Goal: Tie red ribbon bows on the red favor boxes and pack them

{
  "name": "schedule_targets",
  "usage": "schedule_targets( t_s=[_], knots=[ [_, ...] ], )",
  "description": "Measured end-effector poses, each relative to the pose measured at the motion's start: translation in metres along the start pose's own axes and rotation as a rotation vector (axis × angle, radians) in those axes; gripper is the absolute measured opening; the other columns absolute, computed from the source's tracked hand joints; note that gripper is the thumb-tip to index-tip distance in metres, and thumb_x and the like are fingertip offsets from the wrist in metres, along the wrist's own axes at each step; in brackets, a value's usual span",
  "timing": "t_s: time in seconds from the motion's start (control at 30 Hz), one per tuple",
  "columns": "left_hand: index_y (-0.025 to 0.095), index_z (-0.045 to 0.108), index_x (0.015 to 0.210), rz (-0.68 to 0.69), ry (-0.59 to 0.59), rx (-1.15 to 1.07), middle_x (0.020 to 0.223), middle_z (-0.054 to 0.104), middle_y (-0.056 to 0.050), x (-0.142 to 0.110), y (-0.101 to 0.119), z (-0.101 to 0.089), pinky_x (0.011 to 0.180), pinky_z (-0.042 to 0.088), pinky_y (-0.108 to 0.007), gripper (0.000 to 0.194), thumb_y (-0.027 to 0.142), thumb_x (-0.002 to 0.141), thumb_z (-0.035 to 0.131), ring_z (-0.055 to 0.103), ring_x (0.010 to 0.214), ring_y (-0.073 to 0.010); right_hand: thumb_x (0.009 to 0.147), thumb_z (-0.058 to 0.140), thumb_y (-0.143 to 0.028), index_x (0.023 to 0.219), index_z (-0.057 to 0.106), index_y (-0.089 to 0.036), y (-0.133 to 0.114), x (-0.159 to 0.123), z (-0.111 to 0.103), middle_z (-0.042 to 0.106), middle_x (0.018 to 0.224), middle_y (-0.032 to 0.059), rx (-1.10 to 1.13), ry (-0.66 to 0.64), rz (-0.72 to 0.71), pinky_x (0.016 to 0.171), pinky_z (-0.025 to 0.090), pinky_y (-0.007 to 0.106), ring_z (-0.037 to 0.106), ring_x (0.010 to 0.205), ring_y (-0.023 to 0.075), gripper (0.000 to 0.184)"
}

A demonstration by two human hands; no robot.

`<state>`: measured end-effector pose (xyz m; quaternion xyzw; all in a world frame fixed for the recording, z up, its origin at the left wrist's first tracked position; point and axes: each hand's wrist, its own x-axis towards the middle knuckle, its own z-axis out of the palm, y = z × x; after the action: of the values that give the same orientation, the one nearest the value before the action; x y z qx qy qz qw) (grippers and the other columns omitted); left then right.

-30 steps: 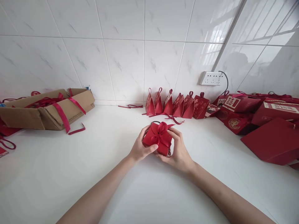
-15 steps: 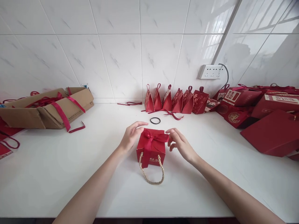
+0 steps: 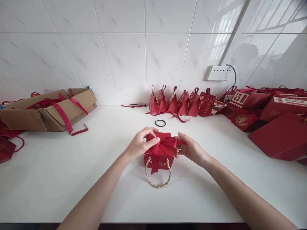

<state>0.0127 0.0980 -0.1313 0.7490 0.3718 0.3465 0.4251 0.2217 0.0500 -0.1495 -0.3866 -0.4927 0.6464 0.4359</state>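
Note:
A small red gift box (image 3: pixel 149 158) stands on the white table in front of me, with gold lettering and a twisted gold rope handle (image 3: pixel 158 186) hanging down on the near side. A red ribbon bow (image 3: pixel 169 141) is tied across its top, one tail draping over the front. My left hand (image 3: pixel 142 143) has its thumb and curled forefinger closed on the bow's left part, near the knot. At the right side of the box is my right hand (image 3: pixel 192 150), thumb apart from the fingers. A ribbon end lies across its fingers, which the box partly hides.
Behind the box lies a black ring (image 3: pixel 160 123). Several red peaked boxes (image 3: pixel 182 103) line the wall beside a loose ribbon (image 3: pixel 179 118). A cardboard box (image 3: pixel 55 116) with ribbons stands at left. More red boxes (image 3: pixel 278 137) are piled at right under a power strip (image 3: pixel 217 73).
My left thumb and forefinger have closed on the bow near its knot. My right hand has come up against the box's right side and the ribbon end. The view has shifted slightly.

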Motion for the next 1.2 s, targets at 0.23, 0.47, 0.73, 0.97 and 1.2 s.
schedule_targets(
  t_s=[0.23,0.47,0.73,0.97,1.2],
  knots=[
    [0.020,0.049,0.061,0.043,0.023,0.042,0.121,0.058,-0.007,-0.002,0.003,0.000,0.095,0.042,-0.043,0.027,0.038,0.076,0.062,0.057,0.106,-0.0274,0.083,0.060,-0.046,0.070,0.053,-0.016,-0.002,-0.003,0.001,0.052,0.063,-0.0003,-0.131,-0.046,-0.004,0.062,0.037,0.027,0.047,0.059,0.0110,0.033],
    [0.021,0.064,0.073,0.233,-0.052,0.093,0.127,0.053,-0.007,-0.005,0.005,0.002,0.106,0.035,-0.047,0.007,0.022,0.076,0.057,0.043,0.126,-0.0289,0.081,0.063,-0.043,0.078,0.056,-0.016,-0.005,-0.005,0.002,0.052,0.067,-0.0009,-0.222,-0.047,-0.013,0.060,0.035,0.025,0.046,0.060,0.0107,0.028],
    [0.024,0.072,0.081,0.331,-0.053,0.168,0.127,0.056,-0.005,-0.008,0.010,0.004,0.113,0.029,-0.044,0.023,0.013,0.077,0.052,0.043,0.128,-0.0244,0.079,0.059,-0.061,0.069,0.051,-0.018,-0.011,-0.015,0.001,0.045,0.044,-0.0054,-0.437,-0.092,0.143,0.047,0.028,0.026,0.038,0.035,0.0082,0.044],
    [0.022,0.066,0.064,0.383,-0.040,0.148,0.120,0.062,-0.003,-0.009,0.010,0.005,0.112,0.031,-0.046,0.028,0.005,0.073,0.046,0.049,0.123,-0.0240,0.071,0.059,-0.069,0.054,0.042,-0.022,-0.003,-0.015,-0.005,0.044,0.032,-0.0033,-0.467,-0.047,0.228,0.050,0.039,0.030,0.039,0.027,0.0108,0.052],
    [0.025,0.073,0.082,0.398,-0.085,0.152,0.116,0.064,-0.002,-0.007,0.009,0.003,0.104,0.042,-0.039,0.036,0.007,0.080,0.042,0.054,0.116,-0.0200,0.069,0.067,-0.060,0.042,0.045,-0.018,-0.020,-0.021,0.014,0.051,0.036,0.0006,-0.387,-0.121,0.192,0.037,0.037,0.023,0.047,0.029,0.0105,0.054]
  ],
)
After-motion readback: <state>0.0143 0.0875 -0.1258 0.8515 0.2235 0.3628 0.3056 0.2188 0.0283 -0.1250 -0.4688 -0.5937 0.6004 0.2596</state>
